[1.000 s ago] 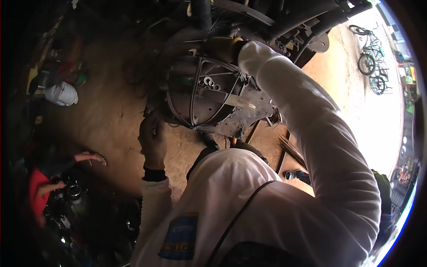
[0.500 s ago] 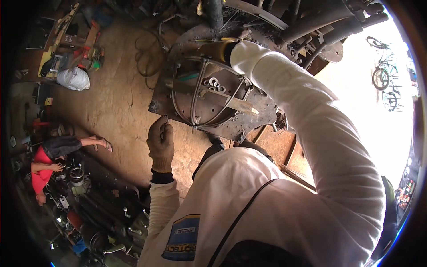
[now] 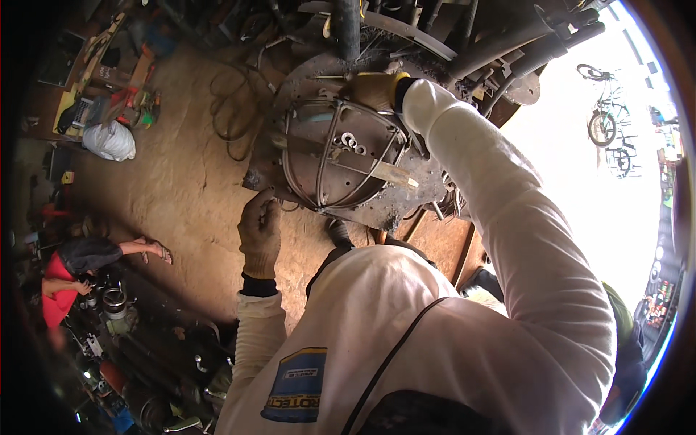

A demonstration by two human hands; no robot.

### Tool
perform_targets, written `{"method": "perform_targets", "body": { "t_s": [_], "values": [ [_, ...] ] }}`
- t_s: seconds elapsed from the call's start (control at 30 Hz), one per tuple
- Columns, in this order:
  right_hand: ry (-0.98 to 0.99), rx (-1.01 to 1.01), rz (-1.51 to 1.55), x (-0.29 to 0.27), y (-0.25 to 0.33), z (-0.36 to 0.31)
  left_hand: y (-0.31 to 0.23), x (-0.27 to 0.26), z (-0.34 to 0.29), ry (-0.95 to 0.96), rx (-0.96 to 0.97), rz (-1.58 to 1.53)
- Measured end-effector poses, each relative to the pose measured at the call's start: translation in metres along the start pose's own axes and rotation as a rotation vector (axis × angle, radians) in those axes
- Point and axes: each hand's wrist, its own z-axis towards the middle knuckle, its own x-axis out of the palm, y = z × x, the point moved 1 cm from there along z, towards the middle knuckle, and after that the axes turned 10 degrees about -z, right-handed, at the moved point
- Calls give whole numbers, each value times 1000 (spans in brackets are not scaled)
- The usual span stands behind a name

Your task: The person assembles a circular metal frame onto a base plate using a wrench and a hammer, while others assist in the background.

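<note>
Right hand [image 3: 375, 92]: at far side of frame [image 3: 320, 177]; fingers hidden, grip can't be told
Left hand [image 3: 261, 225]: curled by edge of plate [image 3: 428, 174]; contents, contact unclear
Frame: on plate; washers [image 3: 360, 150], strip [image 3: 395, 176] within its outline
Handling: steadier, I judge, gripped at opposite sides; avoid knocking washers

I wore a white long-sleeved fabric shirt [image 3: 464, 341], sleeves [image 3: 500, 174] wrinkled. Blue rectangular print with yellow edging [image 3: 296, 388] sat on my left chest. Thin black cable [image 3: 392, 354] crossed my front diagonally, near a dark rounded item [image 3: 435, 413], type unclear. Brown fabric gloves [image 3: 259, 230], black wristbands [image 3: 259, 286] behind them. My trousers [image 3: 328, 267] looked dark.
</note>
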Motion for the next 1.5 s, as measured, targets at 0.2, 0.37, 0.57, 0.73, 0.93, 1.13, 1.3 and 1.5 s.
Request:
{"method": "perform_targets", "body": {
  "t_s": [0.2, 0.37, 0.57, 0.73, 0.93, 1.13, 1.3, 1.5],
  "values": [
    [62, 84, 96, 19, -20, 7, -2, -3, 3, 35, -14, -18],
    [117, 134, 224, 11, -14, 5, 14, -10, 0, 49, 33, -40],
    [-85, 4, 59, -3, 1, -11, 23, -12, -3, 77, -116, -171],
    [-32, 3, -22, 6, -8, -3, 5, -2, -2, 82, -91, -53],
    [190, 192, 45, -22, 26, -5, 10, -5, -7, 79, -75, -19],
    [41, -18, -88, 23, -19, 37, 2, -4, -9, 88, -73, -2],
    [-173, 41, 90, -24, 4, -6, -7, 1, -10, 84, -130, -55],
    [-604, 295, 542, -20, -37, -65, -19, 2, 9, 17, 83, -65]
  ]
}}
